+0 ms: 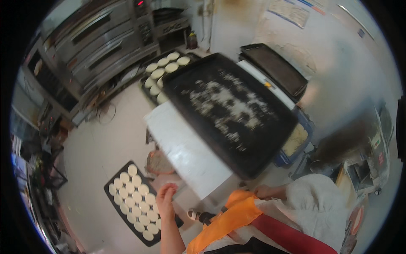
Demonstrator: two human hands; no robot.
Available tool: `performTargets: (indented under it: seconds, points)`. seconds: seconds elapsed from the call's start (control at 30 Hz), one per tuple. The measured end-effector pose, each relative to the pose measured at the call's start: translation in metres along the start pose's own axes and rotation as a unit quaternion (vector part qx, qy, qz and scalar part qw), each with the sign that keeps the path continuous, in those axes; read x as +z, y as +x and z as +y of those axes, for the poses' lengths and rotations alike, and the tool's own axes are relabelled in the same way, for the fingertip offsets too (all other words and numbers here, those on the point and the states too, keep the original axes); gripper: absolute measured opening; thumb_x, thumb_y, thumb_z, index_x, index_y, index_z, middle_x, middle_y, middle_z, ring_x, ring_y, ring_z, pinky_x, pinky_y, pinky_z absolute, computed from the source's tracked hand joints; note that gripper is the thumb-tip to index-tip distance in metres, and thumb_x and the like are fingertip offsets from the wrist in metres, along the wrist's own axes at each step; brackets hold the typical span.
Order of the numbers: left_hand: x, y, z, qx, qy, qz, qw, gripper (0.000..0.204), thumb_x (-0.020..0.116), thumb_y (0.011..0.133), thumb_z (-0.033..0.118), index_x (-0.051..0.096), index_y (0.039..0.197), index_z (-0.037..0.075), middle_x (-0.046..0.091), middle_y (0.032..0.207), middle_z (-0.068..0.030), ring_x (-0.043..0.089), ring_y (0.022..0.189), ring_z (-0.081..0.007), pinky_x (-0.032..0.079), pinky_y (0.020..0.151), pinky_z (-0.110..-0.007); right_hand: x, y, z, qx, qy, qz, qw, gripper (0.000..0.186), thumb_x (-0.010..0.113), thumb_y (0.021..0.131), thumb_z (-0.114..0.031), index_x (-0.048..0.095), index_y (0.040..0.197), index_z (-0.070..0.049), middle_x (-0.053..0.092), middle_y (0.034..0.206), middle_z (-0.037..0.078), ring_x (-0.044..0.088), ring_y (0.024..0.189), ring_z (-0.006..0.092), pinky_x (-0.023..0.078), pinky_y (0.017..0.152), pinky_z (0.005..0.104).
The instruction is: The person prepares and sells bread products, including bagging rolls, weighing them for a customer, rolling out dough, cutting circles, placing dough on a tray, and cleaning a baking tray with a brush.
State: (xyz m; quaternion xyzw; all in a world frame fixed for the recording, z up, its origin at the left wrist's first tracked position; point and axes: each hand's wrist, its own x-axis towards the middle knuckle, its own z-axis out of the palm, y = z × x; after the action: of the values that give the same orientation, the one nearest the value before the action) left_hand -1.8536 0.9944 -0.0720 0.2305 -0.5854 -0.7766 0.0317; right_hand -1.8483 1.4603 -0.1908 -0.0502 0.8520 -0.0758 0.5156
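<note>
My left hand (167,198) is raised between the tray on the floor and the white table's corner, its fingers loosely bent and apart, with nothing seen in them. My right hand (264,192) is low by the orange apron (230,216), close to the near edge of the big black baking tray (192,86); its fingers are too small and blurred to read. That tray lies across the white table (182,148), its dark surface patched with white flour. Down to the left, a second black tray (116,206) carries several rows of pale dough rounds (136,197).
Another tray of dough rounds (157,73) lies beyond the table, near the steel deck oven (93,42). Dark trays (275,67) lean by the wall. A blue tub (306,122) with pale contents stands right of the table. A reddish-brown container (160,163) sits beside the table.
</note>
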Motion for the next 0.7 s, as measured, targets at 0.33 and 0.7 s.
performTargets:
  seconds: [0.33,0.7]
  points:
    - [0.246,0.003,0.033,-0.096,0.405,0.01,0.909,0.035,0.076,0.072,0.026,0.06,0.063,-0.004,0.057,0.053,-0.0057,0.052,0.047,-0.0124,0.04,0.045,-0.028,-0.193,-0.02,0.179,0.01,0.361,0.328,0.873,0.021,0.068,0.07,-0.02,0.069,0.084,-0.004,0.068,0.07,0.012,0.067,0.066,0.0213,0.053,0.063,0.0338]
    - [0.346,-0.001,0.174,-0.047,-0.115,0.055,0.991,0.03,0.056,0.09,0.025,0.06,0.111,0.003,0.064,0.102,-0.0076,0.064,0.084,-0.0198,0.051,0.065,-0.03,-0.361,0.028,0.202,-0.041,0.282,0.469,0.836,0.053,0.066,0.073,-0.042,0.067,0.107,-0.002,0.066,0.104,0.021,0.064,0.099,0.0343,0.05,0.088,0.0399]
